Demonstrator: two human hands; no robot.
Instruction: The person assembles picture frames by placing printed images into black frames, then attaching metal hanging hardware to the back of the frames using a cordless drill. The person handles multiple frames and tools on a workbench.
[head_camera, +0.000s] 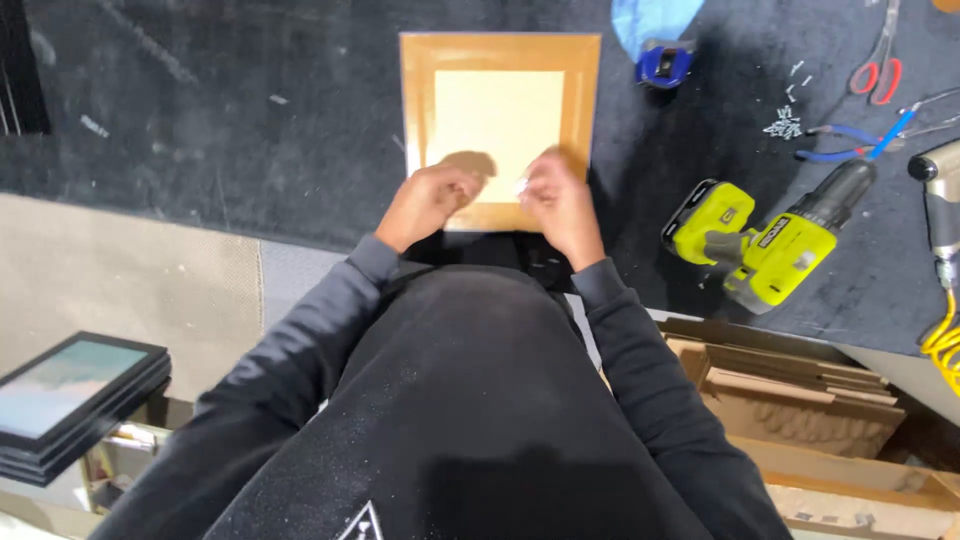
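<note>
Dark workbench (250, 120): your left hand (430, 200) and right hand (555, 200) curl narrow, pinching tiny hardware, over near edge of wooden frame (420, 100), face-down for back access; drill (765, 245) parked within reach

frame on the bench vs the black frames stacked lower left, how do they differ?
The wooden frame is tan-brown with a pale centre panel; the black frames are black, the top one with a light bluish centre. The wooden frame lies alone on the dark bench, under both hands; the black frames are stacked below the bench, untouched. The wooden frame sits square to the view; the black frames are angled. Both are rectangular and lie flat.
</note>
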